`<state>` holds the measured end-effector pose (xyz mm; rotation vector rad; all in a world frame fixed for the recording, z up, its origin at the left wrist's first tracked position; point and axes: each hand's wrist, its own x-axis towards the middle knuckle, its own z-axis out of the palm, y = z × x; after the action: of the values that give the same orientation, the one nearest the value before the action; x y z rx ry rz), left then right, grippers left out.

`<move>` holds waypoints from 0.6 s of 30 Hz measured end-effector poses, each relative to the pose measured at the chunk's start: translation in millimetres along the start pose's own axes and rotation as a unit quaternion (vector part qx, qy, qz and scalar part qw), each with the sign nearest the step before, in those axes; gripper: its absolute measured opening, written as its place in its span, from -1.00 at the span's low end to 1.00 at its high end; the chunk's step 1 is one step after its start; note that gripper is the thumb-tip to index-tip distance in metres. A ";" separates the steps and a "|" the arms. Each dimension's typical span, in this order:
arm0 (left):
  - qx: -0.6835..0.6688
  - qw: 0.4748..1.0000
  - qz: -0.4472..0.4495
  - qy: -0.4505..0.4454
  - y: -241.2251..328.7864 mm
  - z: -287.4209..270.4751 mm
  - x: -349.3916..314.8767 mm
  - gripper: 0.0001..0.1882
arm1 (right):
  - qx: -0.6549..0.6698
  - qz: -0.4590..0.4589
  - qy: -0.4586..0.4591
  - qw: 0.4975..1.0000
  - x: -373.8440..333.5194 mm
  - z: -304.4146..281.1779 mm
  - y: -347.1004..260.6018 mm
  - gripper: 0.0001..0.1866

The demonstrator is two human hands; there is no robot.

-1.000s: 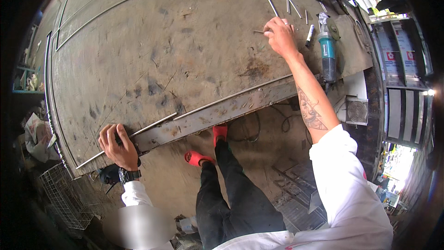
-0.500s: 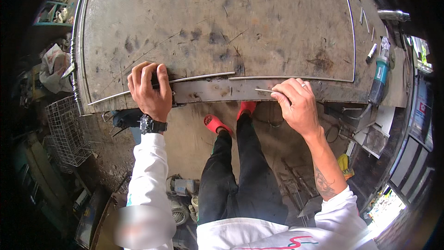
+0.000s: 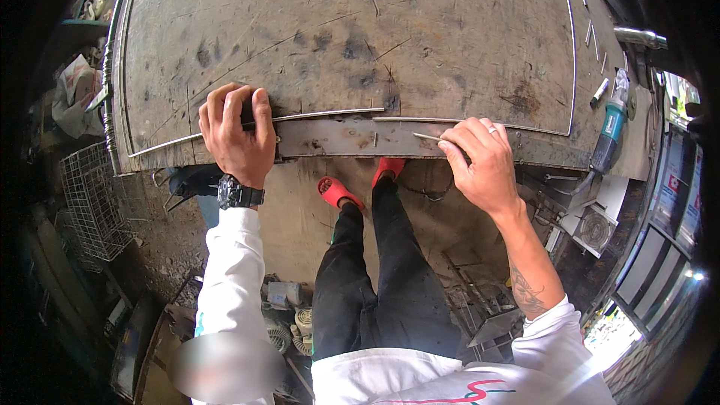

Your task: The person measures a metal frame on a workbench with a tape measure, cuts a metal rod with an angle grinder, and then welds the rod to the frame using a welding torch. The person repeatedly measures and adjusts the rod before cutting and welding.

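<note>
A thin metal rod frame lies on a worn wooden worktable, its sides running up both edges. Along the table's front its two ends overlap near the middle, one slightly behind the other, with a small gap between. My left hand is closed over the front-left stretch of the rod, thumb and fingers bent; its fingertips are partly hidden. At the right, my right hand pinches a short thin metal rod between thumb and fingers. That piece points left, over the metal strip on the table's front edge.
A teal angle grinder and a marker lie at the table's right, near several short rod pieces. Below left stands a wire basket. Electric motors sit on the floor. My feet in red clogs are beneath the table edge.
The view has shifted slightly, showing the table a little higher. Both hands keep their holds, and the rods stay in nearly the same places on the table.
</note>
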<state>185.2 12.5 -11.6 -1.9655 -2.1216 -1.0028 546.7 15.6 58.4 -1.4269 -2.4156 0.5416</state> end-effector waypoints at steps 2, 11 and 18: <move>-0.010 1.000 -0.006 -0.006 1.4 -0.3 0.6 -0.82 | 0.002 0.007 0.002 1.000 2.2 -1.1 -3.0 -0.88; -0.007 1.000 0.002 -0.024 -0.6 0.3 -2.4 -0.82 | 0.009 0.132 0.393 0.910 40.9 -65.1 33.6 -0.62; -0.005 0.999 -0.005 -0.041 4.3 1.5 -3.6 -0.80 | 0.049 0.259 0.391 0.882 -0.3 -108.4 227.3 -0.79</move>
<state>190.3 10.0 -12.8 -2.0358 -2.1744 -0.9536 768.6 134.4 51.7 -1.7949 -1.3624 0.1239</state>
